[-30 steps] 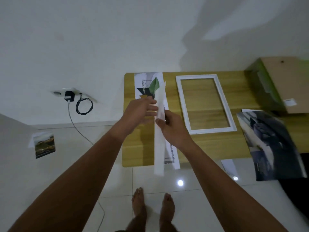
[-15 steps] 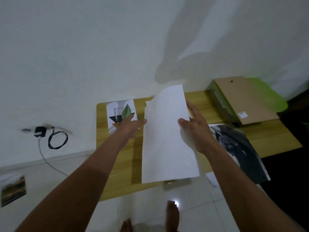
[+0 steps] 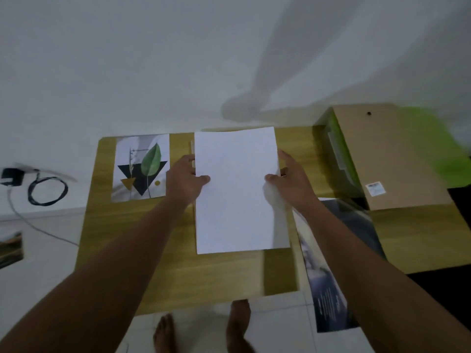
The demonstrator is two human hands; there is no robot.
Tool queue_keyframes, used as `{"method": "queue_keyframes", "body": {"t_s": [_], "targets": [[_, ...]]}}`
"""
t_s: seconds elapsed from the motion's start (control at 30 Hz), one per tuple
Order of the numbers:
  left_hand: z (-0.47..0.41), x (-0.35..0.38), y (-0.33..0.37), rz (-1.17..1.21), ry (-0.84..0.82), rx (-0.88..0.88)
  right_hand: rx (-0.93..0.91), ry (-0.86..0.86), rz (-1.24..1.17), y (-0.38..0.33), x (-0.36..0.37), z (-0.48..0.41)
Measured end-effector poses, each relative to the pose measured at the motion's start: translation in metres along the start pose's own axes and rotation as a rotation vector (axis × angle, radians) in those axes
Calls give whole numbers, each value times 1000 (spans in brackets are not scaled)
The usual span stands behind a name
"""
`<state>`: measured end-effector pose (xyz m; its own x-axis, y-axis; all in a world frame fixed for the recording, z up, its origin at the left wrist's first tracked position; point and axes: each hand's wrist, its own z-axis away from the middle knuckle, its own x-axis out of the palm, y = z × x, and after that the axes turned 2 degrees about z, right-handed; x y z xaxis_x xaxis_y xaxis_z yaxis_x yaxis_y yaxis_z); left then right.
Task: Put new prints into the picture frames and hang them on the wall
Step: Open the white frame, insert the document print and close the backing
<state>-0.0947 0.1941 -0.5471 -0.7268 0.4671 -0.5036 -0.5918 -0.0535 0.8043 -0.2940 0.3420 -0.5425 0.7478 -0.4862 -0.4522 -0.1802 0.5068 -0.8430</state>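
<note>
Both hands, left hand and right hand, pinch the white sheet mid-frame, fingers clamped on opposite long edges, long axis running up-down.

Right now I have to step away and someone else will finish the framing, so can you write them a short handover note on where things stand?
Left hand: grip on the left edge of the blank-side-up white sheet, thumb on top.
Right hand: grip on the sheet's right edge.
The sheet is held flat over the middle of the light wooden table; whether a frame lies under it cannot be seen.
The green leaf-and-triangle print lies flat on the table to the left, the dark glossy print hangs over the front right edge, and the brown backing board sits at the back right.
Done: nothing framed or hung.
Left: fit prints, close with backing, hang.
</note>
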Motion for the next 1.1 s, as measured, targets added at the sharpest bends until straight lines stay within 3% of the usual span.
{"method": "queue_keyframes", "body": {"t_s": [0.17, 0.37, 0.5, 0.8, 1.1], "targets": [[-18, 21, -5, -182, 77, 30, 14, 5, 289, 22, 8, -34], [-8, 31, -10, -573, 64, 147, -253, -127, 692, 35, 14, -28], [-5, 30, -13, -584, -24, 68, -355, -254, 873, 43, 22, -24], [-3, 25, -13, -690, -112, 67, -397, -189, 958, 44, 33, -11], [-4, 30, -22, -941, -174, 235, -380, -260, 983, 52, 27, -7]]}}
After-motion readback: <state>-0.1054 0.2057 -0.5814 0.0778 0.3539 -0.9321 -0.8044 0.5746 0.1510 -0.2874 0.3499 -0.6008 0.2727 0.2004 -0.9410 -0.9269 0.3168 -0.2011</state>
